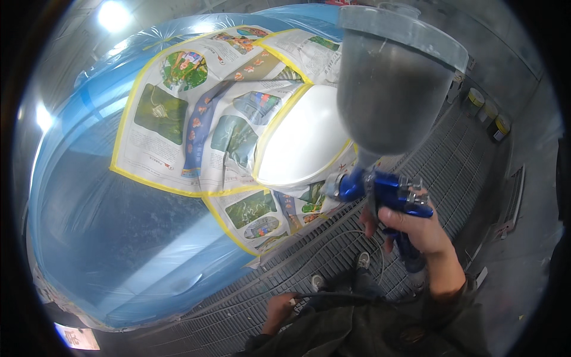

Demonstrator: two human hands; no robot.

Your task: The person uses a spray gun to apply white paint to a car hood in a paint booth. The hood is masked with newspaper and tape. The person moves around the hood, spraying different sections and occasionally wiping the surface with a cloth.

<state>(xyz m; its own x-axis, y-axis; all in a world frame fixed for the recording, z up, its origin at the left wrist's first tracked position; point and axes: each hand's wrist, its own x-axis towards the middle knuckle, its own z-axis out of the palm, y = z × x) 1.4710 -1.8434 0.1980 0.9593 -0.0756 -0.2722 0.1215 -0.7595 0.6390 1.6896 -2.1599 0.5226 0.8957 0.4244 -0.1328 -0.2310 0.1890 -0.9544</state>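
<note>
My right hand is wrapped round the handle of a blue spray gun, its nozzle facing left. On top of the gun sits a large translucent grey paint cup, dark inside. Just beyond the nozzle is a glossy white panel, framed by yellow masking tape and newspaper sheets. Blue plastic film covers the car body around the paper. Low and near my body, my left hand is closed on a dark hose that runs across my front.
The floor is a metal grating, with a thin pale hose looping over it near my shoes. Several cans stand along the right wall. Bright lamps shine at the upper left.
</note>
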